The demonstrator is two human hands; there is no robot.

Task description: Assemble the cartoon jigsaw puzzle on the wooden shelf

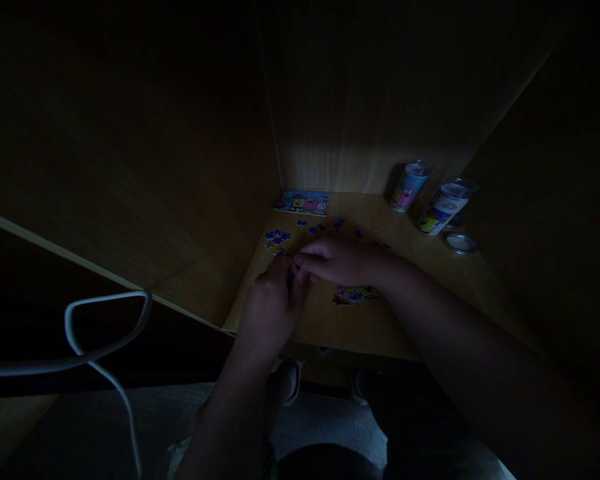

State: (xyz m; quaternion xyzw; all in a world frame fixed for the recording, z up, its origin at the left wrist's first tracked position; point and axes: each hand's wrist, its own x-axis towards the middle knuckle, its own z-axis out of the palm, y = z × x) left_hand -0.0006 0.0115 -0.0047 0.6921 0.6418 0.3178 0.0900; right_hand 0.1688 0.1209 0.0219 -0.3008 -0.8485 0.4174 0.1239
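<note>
Left hand (270,307) and right hand (337,261) meet, fingers curled narrow, grip unclear; contents of pink tin (409,188) and white tin (445,209) hidden.

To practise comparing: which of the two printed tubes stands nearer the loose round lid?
The white-and-yellow tube on the right; the lid lies just before it, while the pink tube stands farther left.

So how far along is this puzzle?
Early days. Done: one small joined patch lies on the desk. In hand: left hand and right hand meet, maybe on a piece; too dark to tell. Left: many loose pieces lie scattered near the picture card.
</note>
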